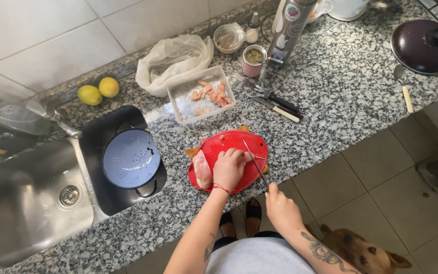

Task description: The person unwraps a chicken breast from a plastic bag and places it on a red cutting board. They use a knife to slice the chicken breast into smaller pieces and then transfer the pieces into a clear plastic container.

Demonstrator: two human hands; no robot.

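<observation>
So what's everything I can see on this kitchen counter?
cutting board: one, red, counter's front edge
raw meat: one pale piece, on the board's left
tray: one, white, behind the board, holding cut pieces
colander: one, pale blue, on a black tray beside the sink
sink: one, steel, far left
lemons: two, yellow-green, by the wall
plastic bag: one, white, behind the tray
lid: one, dark purple, far right
dog: one, brown, on the floor
left hand: pressing meat on the board
right hand: grip on a knife
</observation>
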